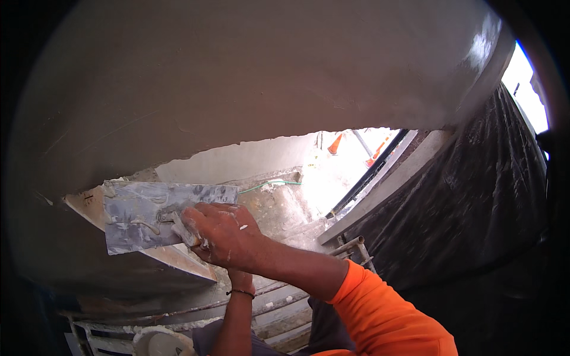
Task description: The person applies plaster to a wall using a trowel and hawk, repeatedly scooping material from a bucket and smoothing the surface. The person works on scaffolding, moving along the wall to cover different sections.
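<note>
My right hand (pixel 228 234) is closed round the handle of a plastering trowel (pixel 133 204). The trowel's flat metal blade is smeared with grey-white plaster, its left end close to the grey plastered wall (pixel 237 77). Beneath the blade, a pale board (pixel 178 261) shows a corner and a straight edge. Lower down, my left hand (pixel 240 277) reaches up behind the right one, a dark band round its wrist. Its fingers are hidden, so whether they grip the board does not show. White plaster flecks dot my right hand.
A black plastic sheet (pixel 457 196) hangs at the right. Metal scaffold rails (pixel 285 305) run below me, near a plaster-stained bucket (pixel 157 341) at lower left. Through the gap below the wall's ragged edge lie a bright floor, a green line (pixel 267 184) and an orange cone (pixel 335 144).
</note>
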Demonstrator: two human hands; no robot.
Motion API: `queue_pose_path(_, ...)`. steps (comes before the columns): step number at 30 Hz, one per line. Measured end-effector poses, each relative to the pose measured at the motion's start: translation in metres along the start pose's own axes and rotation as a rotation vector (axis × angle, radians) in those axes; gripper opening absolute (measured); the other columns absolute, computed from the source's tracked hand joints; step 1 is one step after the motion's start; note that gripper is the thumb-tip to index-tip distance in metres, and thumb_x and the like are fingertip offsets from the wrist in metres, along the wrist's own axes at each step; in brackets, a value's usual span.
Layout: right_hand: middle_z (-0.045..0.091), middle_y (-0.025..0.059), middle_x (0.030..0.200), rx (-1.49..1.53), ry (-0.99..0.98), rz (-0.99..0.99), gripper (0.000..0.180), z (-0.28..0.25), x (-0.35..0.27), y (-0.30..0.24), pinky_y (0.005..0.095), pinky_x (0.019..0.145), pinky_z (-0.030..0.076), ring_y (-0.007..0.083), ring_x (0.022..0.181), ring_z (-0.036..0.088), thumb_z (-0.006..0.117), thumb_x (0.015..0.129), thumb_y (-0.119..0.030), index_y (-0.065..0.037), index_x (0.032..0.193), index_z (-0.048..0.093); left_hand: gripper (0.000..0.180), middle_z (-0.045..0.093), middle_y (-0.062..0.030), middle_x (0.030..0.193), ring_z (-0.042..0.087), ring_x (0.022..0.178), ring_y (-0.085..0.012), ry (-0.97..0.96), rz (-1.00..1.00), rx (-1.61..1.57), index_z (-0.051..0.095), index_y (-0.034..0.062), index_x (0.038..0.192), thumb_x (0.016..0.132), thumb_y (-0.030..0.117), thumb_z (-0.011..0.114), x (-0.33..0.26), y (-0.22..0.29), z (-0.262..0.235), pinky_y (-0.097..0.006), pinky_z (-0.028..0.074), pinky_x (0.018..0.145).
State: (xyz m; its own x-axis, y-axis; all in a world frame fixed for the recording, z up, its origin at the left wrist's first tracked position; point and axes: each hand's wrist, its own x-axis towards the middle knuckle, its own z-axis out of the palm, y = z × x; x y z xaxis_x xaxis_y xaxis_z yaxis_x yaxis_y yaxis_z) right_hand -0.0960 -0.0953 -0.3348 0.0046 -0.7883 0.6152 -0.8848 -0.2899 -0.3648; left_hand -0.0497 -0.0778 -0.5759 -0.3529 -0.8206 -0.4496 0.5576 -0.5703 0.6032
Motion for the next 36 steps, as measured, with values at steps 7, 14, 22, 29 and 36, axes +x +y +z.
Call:
queue_pose_path(7, 0.059, 0.0077, 0.065, -0.339, 0.247, -0.171, 0.033, -0.104, -0.042, 0.045, 0.0334, 0.046, 0.048, 0.0213, 0.05, 0.059, 0.088, 0.077, -0.014, -0.008, 0.077, 0.056, 0.035, 0.062, -0.0049, 0.086, 0.058, 0.065, -0.0142, -0.053, -0.127, 0.525, 0.051, 0.0021, 0.119, 0.094, 0.018, 0.069, 0.04, -0.006, -0.043, -0.029, 0.048, 0.055)
queue_pose_path(14, 0.055, 0.0037, 0.062, -0.789, 0.183, -0.306, 0.034, -0.187, -0.061, 0.114, 0.0316, 0.044, 0.044, 0.0171, 0.049, 0.056, 0.089, 0.076, -0.017, -0.012, 0.078, 0.055, 0.028, 0.061, -0.0025, 0.087, 0.056, 0.068, -0.0104, -0.15, -0.137, 0.472, 0.053, 0.0063, 0.112, 0.094, 0.021, 0.069, 0.021, -0.008, -0.017, -0.026, 0.046, 0.055)
queue_pose_path(22, 0.061, 0.0039, 0.066, -0.987, 0.151, -0.4, 0.033, -0.277, -0.027, 0.167, 0.0322, 0.05, 0.05, 0.0172, 0.056, 0.061, 0.086, 0.081, -0.022, -0.013, 0.08, 0.055, 0.035, 0.063, -0.0045, 0.093, 0.06, 0.076, -0.0118, -0.075, -0.038, 0.613, 0.053, 0.004, 0.118, 0.094, 0.024, 0.07, 0.017, 0.002, -0.002, -0.027, 0.048, 0.06)
queue_pose_path(29, 0.068, 0.006, 0.071, -0.896, -0.1, -0.33, 0.013, -0.243, -0.089, 0.199, 0.0354, 0.054, 0.055, 0.0189, 0.06, 0.069, 0.074, 0.09, -0.018, -0.012, 0.088, 0.063, 0.037, 0.062, -0.004, 0.091, 0.058, 0.072, -0.0113, -0.064, -0.048, 0.657, 0.052, 0.004, 0.119, 0.094, 0.023, 0.07, 0.035, -0.025, -0.008, -0.027, 0.048, 0.057)
queue_pose_path(36, 0.062, 0.0072, 0.069, 0.071, 0.442, 0.508, 0.031, -0.158, -0.138, 0.135, 0.0301, 0.058, 0.047, 0.0165, 0.061, 0.058, 0.082, 0.09, -0.022, 0.0, 0.092, 0.06, 0.046, 0.074, -0.0199, 0.101, 0.073, 0.094, -0.0313, 0.071, 0.1, 0.946, 0.061, -0.0021, 0.113, 0.089, 0.035, 0.074, 0.057, -0.068, -0.031, -0.04, 0.056, 0.086)
